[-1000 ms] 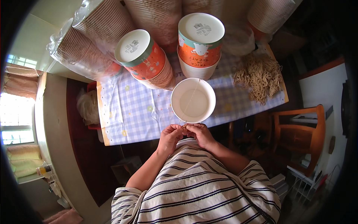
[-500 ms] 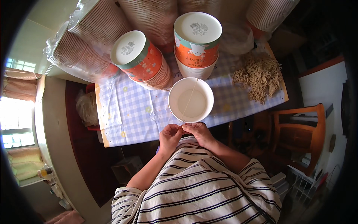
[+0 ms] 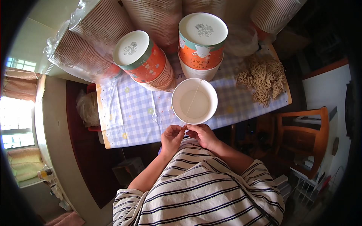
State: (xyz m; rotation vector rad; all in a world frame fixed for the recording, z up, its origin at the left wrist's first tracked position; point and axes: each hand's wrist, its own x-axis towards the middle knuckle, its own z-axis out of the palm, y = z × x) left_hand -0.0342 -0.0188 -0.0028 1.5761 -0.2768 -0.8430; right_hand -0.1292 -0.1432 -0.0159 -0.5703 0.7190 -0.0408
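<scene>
Left hand (image 3: 172,138) and right hand (image 3: 203,135) nearly closed, fingertips together, pinching thin string (image 3: 194,101) at near rim of white tub (image 3: 178,101). String spans tub's mouth to far rim. Tub at near edge of surface (image 3: 135,113). Behind, upturned orange-green tubs (image 3: 202,52) nested in stacks, bases printed small, lettering on side. Tangled tan strings (image 3: 264,80) by right edge.

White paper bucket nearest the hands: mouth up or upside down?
Mouth up: the white paper bucket shows its open rim and inside bottom, with a thin string across the opening.
</scene>
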